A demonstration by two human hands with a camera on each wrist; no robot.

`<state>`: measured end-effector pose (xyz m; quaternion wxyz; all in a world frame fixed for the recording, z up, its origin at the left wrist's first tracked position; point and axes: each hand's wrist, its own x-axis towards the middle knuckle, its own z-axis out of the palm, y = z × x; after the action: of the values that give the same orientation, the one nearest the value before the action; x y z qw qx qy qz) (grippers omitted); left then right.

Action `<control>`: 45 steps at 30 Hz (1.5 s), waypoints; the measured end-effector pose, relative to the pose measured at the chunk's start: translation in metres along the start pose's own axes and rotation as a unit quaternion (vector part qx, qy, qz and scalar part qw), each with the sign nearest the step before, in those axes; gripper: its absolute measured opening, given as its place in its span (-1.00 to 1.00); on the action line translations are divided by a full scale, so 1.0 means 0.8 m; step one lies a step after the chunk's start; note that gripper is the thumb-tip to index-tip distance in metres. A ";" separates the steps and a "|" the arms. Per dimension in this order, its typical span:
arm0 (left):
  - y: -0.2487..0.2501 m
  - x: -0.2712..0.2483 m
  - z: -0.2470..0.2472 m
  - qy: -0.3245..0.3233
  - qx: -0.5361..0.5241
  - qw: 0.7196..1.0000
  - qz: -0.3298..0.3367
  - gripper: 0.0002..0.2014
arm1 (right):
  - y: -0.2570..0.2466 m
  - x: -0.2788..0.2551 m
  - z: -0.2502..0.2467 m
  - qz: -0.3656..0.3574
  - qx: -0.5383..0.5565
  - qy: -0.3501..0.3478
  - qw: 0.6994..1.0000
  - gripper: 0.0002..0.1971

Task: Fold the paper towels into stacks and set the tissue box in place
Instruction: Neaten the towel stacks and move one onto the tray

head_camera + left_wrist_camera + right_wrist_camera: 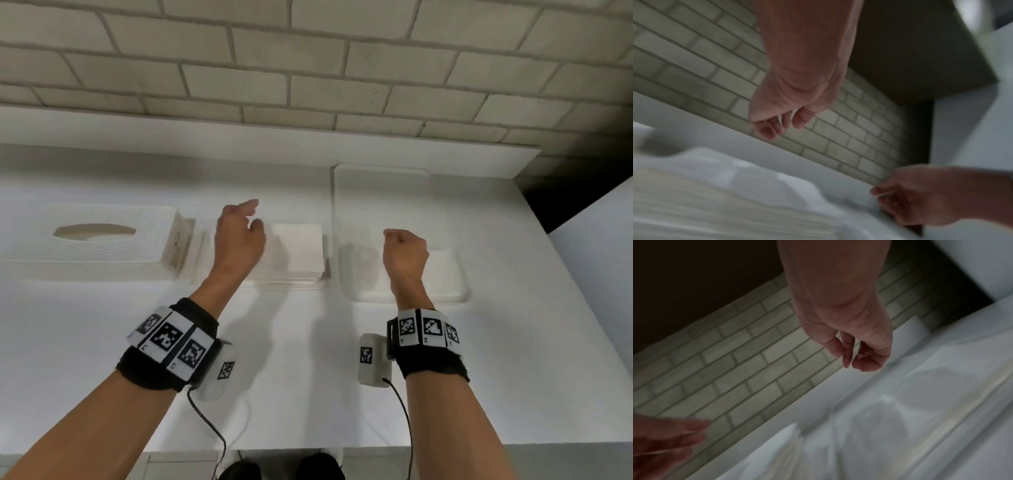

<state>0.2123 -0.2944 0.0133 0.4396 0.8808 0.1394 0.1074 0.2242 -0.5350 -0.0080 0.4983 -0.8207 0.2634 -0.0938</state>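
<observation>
A white tissue box [92, 240] with an oval slot lies at the left of the white table. A stack of white paper towels [299, 253] lies in the middle. To the right stands a white tray [337, 205] with a folded towel [445, 270] in its near right corner. My left hand [255, 214] hovers over the left part of the stack, and its fingers [768, 131] hang loosely curled and hold nothing. My right hand [394, 236] hovers over the tray, its fingers [865, 363] loosely curled and empty. Both wrist views are blurred.
A pale brick wall [308, 68] rises behind a raised white ledge [239, 137] at the back of the table. The table's right edge [565, 246] drops off beside a dark gap. Bare white tabletop [291, 359] stretches between my forearms and the front edge.
</observation>
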 end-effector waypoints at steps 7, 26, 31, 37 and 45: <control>0.090 -0.068 0.148 -0.292 -0.103 0.936 -0.164 -0.57 | 0.064 0.059 -0.110 0.061 -0.146 0.035 0.987 -0.70; 0.123 -0.057 0.209 -0.253 -0.068 0.918 -0.298 -0.55 | 0.135 0.104 -0.087 0.079 -0.186 -0.040 0.979 -0.61; 0.140 -0.059 0.194 -0.273 -0.173 0.895 -0.309 -0.57 | 0.132 0.103 -0.095 0.095 -0.141 -0.046 0.984 -0.57; 0.189 -0.064 0.161 -0.291 -0.267 0.895 -0.209 -0.62 | 0.113 0.091 -0.111 0.210 0.177 -0.004 0.962 -0.67; 0.205 -0.069 0.069 -0.309 -0.343 0.872 -0.161 -0.73 | 0.080 0.047 -0.128 0.230 0.555 -0.222 0.768 -0.40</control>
<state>0.2023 -0.4485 0.1092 0.7458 0.6285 0.0904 -0.2012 0.1915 -0.6564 -0.0178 0.9183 -0.3138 0.2281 0.0786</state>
